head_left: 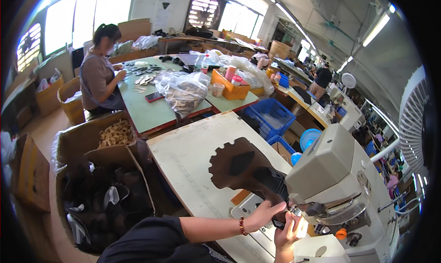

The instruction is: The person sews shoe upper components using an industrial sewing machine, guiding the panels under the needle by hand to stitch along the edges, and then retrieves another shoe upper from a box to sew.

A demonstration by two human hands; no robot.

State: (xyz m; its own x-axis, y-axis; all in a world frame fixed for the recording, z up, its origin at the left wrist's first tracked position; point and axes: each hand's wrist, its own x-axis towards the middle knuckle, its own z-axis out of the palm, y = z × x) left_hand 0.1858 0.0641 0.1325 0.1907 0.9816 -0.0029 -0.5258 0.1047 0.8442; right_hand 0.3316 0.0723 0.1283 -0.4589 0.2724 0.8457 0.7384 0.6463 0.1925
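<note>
A dark brown leather piece [236,164] with a scalloped far edge lies across the white table of a sewing machine [321,166]. Darker patches show on its upper face, and its narrow near end reaches in under the machine head. My left hand [265,215], a beaded bracelet at its wrist, grips the near end with the thumb on top. Close to the needle area, my right hand [290,228] has its fingers bent and pinched on the same end. The fingertips and the stitching point are partly hidden by the hands and machine parts.
Left of the machine table stands a cardboard box [146,180] of dark pieces. Beyond it, a person [101,70] sits at a green table [149,113] bearing plastic bags and an orange bin [229,89]. Blue crates [271,116] stand behind; a white fan [415,120] is at right.
</note>
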